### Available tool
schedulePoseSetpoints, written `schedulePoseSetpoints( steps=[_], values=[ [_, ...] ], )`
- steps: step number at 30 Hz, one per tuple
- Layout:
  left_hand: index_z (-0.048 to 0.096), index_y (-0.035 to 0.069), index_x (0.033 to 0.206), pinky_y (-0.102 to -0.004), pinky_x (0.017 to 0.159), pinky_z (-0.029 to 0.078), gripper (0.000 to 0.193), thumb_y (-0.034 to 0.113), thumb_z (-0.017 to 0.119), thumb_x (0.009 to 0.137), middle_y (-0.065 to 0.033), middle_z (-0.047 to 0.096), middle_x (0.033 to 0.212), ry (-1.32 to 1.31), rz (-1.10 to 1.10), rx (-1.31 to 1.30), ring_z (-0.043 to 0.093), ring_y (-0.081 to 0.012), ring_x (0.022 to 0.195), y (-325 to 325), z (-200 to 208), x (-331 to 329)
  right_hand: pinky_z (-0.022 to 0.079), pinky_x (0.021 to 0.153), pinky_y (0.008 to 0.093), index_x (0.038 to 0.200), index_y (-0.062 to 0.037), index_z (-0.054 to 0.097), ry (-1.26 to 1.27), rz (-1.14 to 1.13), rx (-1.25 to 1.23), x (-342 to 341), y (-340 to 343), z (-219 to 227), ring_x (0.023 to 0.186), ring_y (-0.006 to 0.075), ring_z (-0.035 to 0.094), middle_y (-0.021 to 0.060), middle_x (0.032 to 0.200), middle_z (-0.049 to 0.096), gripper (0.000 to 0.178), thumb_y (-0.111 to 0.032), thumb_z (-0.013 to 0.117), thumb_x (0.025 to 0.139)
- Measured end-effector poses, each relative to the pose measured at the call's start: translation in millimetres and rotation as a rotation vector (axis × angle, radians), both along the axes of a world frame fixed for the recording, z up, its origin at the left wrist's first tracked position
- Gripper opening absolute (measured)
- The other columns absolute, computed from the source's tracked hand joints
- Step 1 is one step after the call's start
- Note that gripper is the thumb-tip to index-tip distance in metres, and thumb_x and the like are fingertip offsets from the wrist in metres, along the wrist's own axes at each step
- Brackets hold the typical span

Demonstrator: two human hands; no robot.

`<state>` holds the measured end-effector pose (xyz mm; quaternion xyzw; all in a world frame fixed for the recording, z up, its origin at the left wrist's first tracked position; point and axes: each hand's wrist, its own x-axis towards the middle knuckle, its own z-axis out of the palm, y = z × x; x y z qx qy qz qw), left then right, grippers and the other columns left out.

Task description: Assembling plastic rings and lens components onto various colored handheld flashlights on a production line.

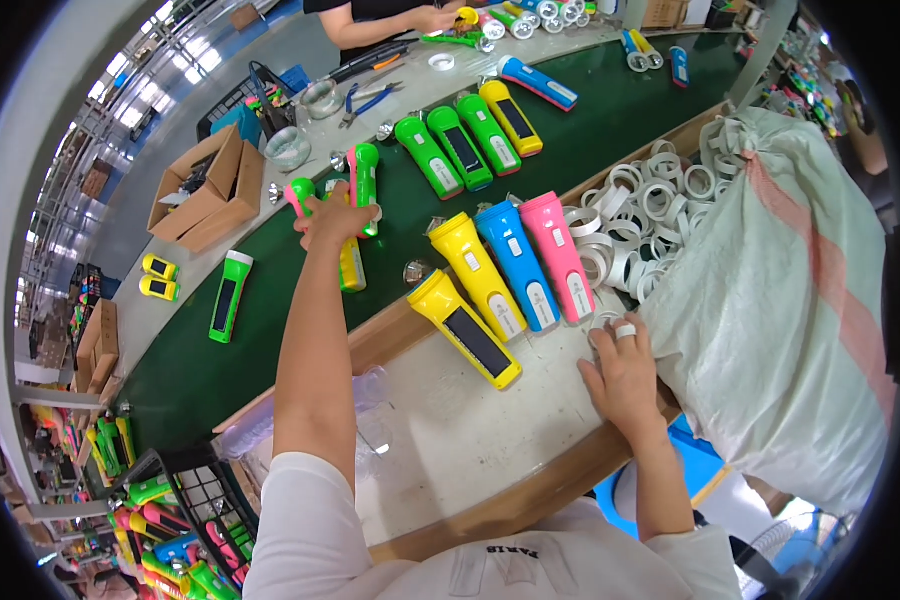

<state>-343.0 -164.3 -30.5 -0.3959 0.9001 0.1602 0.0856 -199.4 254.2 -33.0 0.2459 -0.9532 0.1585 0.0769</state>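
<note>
Left hand [336, 216] has its fingers spread among flashlights, a green-and-pink flashlight [367, 180] beside its thumb, grasp undeterminable; right hand [625, 378] lies unclenched, pink flashlight [555, 250] and white rings [642, 228] beyond its fingertips.

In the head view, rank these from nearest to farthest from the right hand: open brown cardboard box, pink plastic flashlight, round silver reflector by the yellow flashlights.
1. Pink plastic flashlight: just ahead and left of the right hand.
2. Round silver reflector: farther left, near the yellow plastic flashlights.
3. Open brown cardboard box: far left, beyond the green surface.
</note>
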Motion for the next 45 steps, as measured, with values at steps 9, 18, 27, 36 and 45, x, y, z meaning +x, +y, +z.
schedulePoseSetpoints(
  steps=[9, 18, 27, 36, 45],
  values=[
    [0.039, 0.007, 0.143, -0.0353, 0.083, 0.052, 0.076, 0.02, 0.073, 0.077, -0.0103, 0.057, 0.118, 0.808, -0.093, 0.844, 0.061, -0.0213, 0.101, -27, 42, 98, 0.045, 0.097, 0.0466, 0.107, -0.0012, 0.06, 0.086, 0.084, -0.032, 4, 16, -17, 0.119, 0.0413, 0.048, 0.0203, 0.114, 0.056, 0.039, -0.007, 0.075, 0.071],
    [0.046, 0.01, 0.136, -0.0381, 0.098, 0.044, 0.072, 0.02, 0.078, 0.072, -0.0148, 0.046, 0.123, 0.819, -0.119, 0.68, 0.051, -0.0274, 0.114, 107, 29, 203, 0.044, 0.089, 0.0417, 0.086, 0.0003, 0.066, 0.177, 0.09, 0.191, -21, 4, -22, 0.104, 0.0352, 0.054, 0.0158, 0.086, 0.065, 0.02, -0.017, 0.071, 0.078],
    [0.043, 0.012, 0.142, -0.0414, 0.104, 0.04, 0.065, 0.021, 0.072, 0.084, -0.0199, 0.039, 0.148, 0.746, -0.543, 0.559, 0.033, -0.0342, 0.14, 134, 33, 240, 0.05, 0.08, 0.0448, 0.094, -0.0033, 0.062, -0.317, 0.381, -0.26, 51, 7, 28, 0.095, 0.0435, 0.06, 0.0307, 0.118, 0.052, 0.016, -0.012, 0.07, 0.083],
    [0.071, 0.006, 0.095, -0.0453, 0.093, 0.043, 0.029, 0.006, 0.072, 0.066, -0.0113, 0.056, 0.114, 0.51, -0.797, -0.521, 0.049, -0.0316, 0.112, 79, 2, 289, 0.044, 0.096, 0.0481, 0.11, -0.0062, 0.056, -0.333, 0.732, -0.28, 116, -66, 22, 0.112, 0.0474, 0.05, 0.0287, 0.122, 0.05, 0.037, -0.014, 0.073, 0.079],
    [0.071, 0.007, 0.088, -0.0322, 0.061, 0.05, 0.018, 0.0, 0.071, 0.072, -0.0091, 0.06, 0.082, 0.918, -0.611, -0.079, 0.06, -0.0274, 0.072, 77, 13, 312, 0.046, 0.093, 0.0435, 0.11, -0.0061, 0.057, -0.411, 0.85, -0.072, 131, -80, 17, 0.111, 0.0396, 0.05, 0.0203, 0.12, 0.054, 0.039, -0.02, 0.076, 0.078]
  ],
)
